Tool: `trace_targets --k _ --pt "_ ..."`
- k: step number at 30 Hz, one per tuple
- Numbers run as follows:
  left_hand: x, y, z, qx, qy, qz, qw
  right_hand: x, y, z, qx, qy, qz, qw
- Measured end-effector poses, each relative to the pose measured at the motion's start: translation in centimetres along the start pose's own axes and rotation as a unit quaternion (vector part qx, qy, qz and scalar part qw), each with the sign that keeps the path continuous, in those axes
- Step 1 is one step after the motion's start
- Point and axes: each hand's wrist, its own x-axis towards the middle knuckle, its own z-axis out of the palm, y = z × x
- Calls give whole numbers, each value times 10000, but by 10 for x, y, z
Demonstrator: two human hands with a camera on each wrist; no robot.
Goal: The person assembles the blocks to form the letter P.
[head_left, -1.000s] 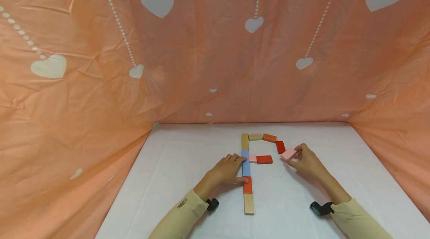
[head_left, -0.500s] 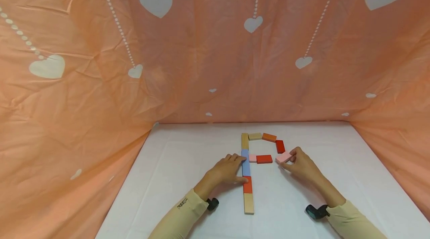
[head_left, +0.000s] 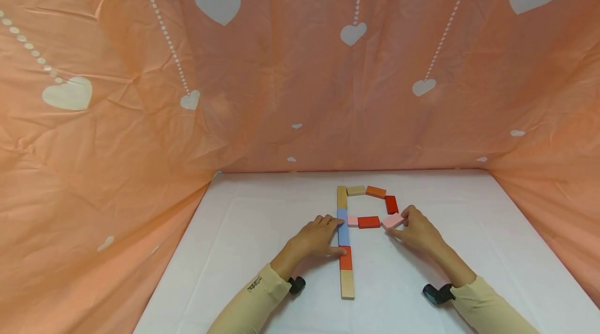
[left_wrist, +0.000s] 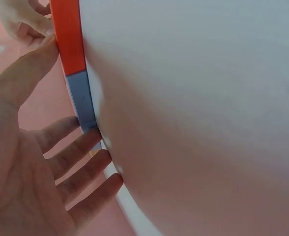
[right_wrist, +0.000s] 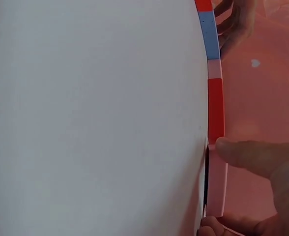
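My right hand [head_left: 422, 231] pinches a pink wooden block [head_left: 391, 221] between thumb and fingers. Its left end meets or nearly meets a red block [head_left: 369, 222], and its upper edge is close to a dark red block [head_left: 391, 205]. In the right wrist view, the thumb lies at one end of this pink block [right_wrist: 216, 182]. My left hand [head_left: 315, 237] rests with extended fingers against the upright column, fingertips at the blue blocks [head_left: 344, 234] and thumb at the orange-red block [head_left: 345, 259]. A small pink block [head_left: 353, 221] joins the column to the red one.
Plain wood blocks form the column's top [head_left: 341, 197] and bottom [head_left: 347, 285]. A pale block [head_left: 355, 190] and an orange block [head_left: 376, 192] curve right from the top. All lie on a white-covered table [head_left: 244, 209], with a peach heart-print cloth [head_left: 300, 89] behind and beside it.
My right hand has moved the pink block left and slightly down to the red block's end, beneath the dark red one. My left hand has stayed at the column.
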Motion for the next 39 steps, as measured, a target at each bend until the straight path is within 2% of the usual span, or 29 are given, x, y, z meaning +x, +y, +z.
trace_targets --k 10,16,25,39 --pt "3 0 1 31 -35 -39 10000 5 6 -2 104 -12 -246 9996" --pt "2 1 -1 -8 -53 -48 10000 8 8 -2 106 -36 -244 9996" --pt "1 0 -1 118 -28 69 9999 8 10 -1 78 196 -616 9979" --pt "0 0 -1 10 -16 57 10000 9 9 1 21 119 -464 9989"
